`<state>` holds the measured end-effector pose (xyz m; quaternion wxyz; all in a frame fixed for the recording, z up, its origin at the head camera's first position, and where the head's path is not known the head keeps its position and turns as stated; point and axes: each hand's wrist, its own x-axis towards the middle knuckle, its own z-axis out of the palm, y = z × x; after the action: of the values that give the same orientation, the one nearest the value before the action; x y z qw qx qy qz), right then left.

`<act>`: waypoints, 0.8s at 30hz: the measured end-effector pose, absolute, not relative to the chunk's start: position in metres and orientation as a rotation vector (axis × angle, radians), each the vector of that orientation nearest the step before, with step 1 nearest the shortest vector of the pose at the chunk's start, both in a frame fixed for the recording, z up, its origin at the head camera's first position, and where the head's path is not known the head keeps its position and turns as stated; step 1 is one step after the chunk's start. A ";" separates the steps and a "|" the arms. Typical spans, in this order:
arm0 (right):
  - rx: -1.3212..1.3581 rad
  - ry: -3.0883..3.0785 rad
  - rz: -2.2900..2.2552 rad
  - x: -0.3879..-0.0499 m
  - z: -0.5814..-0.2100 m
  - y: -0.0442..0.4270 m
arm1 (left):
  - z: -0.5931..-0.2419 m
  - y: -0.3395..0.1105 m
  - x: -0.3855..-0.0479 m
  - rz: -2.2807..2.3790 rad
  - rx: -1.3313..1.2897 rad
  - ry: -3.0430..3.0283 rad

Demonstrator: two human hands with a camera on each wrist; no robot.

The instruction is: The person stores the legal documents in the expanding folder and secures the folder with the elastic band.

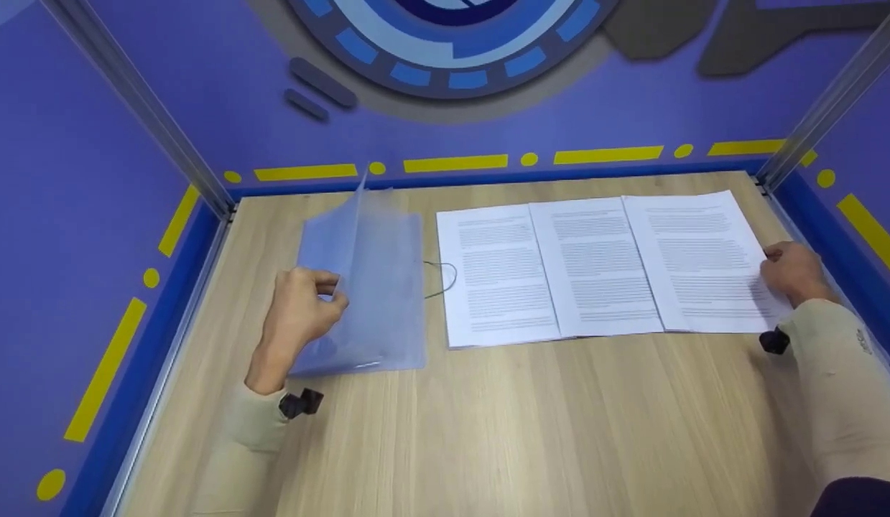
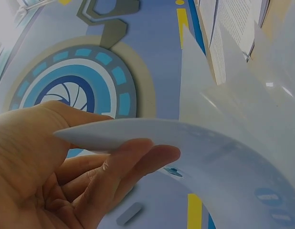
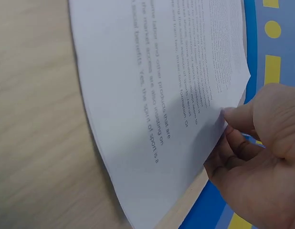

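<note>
A clear plastic folder lies at the left of the table, its cover lifted partly upright. My left hand pinches the edge of that cover between thumb and fingers; in the left wrist view the plastic cover bends in a curve away from the hand. At the far right, my right hand pinches the right edge of the rightmost printed sheets. The right wrist view shows thumb and fingers on the paper's edge, which is raised a little.
Two more printed stacks, one at the left and one in the middle, lie side by side with the rightmost. A thin looped cord sits between folder and papers. Blue panels wall the wooden table at back and sides.
</note>
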<state>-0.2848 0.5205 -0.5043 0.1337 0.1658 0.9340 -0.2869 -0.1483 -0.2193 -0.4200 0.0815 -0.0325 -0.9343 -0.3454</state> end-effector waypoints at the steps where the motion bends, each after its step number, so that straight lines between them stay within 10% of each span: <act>1: 0.496 2.711 -0.838 -0.283 -0.505 0.522 | -0.421 -0.219 -0.148 -1.035 -0.097 -2.794; 24: 0.416 2.407 -1.255 -0.272 -0.490 0.546 | -0.420 -0.219 -0.151 -1.035 -0.091 -2.819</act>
<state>-0.2720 0.5463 -0.4904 0.1964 0.1484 0.8594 -0.4482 -0.1507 -0.2191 -0.4199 0.0684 -0.0303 -0.9361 -0.3437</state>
